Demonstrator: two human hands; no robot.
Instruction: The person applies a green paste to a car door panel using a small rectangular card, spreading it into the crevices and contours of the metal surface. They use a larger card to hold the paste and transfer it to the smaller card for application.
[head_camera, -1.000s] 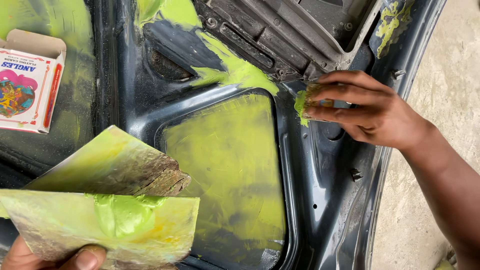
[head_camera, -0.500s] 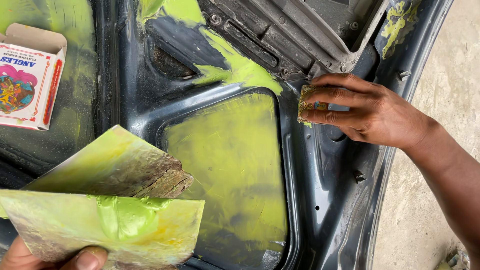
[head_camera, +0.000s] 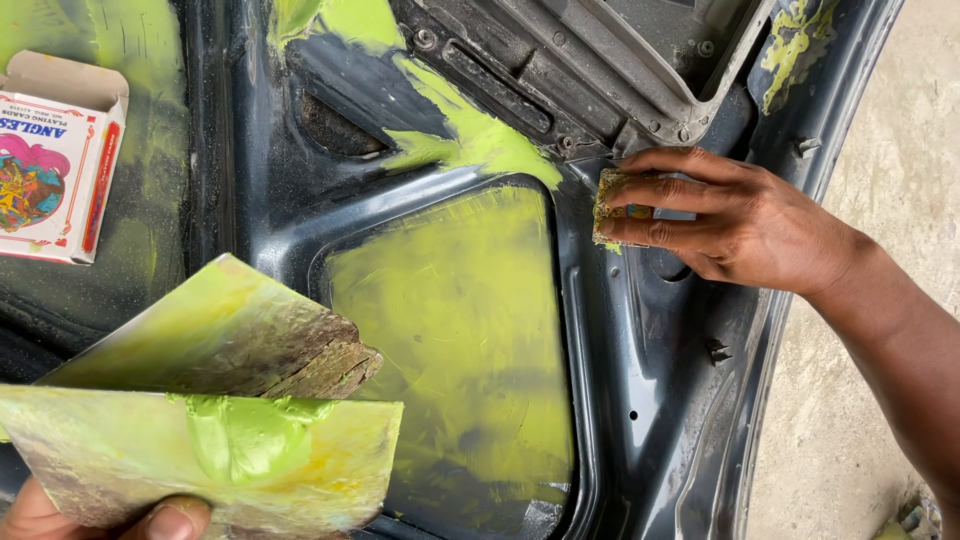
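Note:
My right hand (head_camera: 735, 220) presses a small card spreader (head_camera: 612, 208), smeared yellow-green, flat against a dark grey car body panel (head_camera: 650, 400). Its fingers point left, just right of a recessed rectangle coated in yellow-green filler (head_camera: 460, 330). At the lower left, my left hand (head_camera: 110, 518) pinches a stained board (head_camera: 200, 455) that carries a blob of green filler (head_camera: 250, 435). Only the thumb and a bit of that hand show. A second stained, worn board (head_camera: 230, 335) lies behind the first one.
An opened small card box (head_camera: 55, 160), white with a colourful picture, rests on the panel at the upper left. More filler streaks the panel's top ridges (head_camera: 470, 135). Bare concrete floor (head_camera: 900, 150) lies along the right, past the panel's edge.
My right hand slid the spreader a little down and left along the panel's rib. The green dab at its tip is now spread out. The left hand and boards stayed put.

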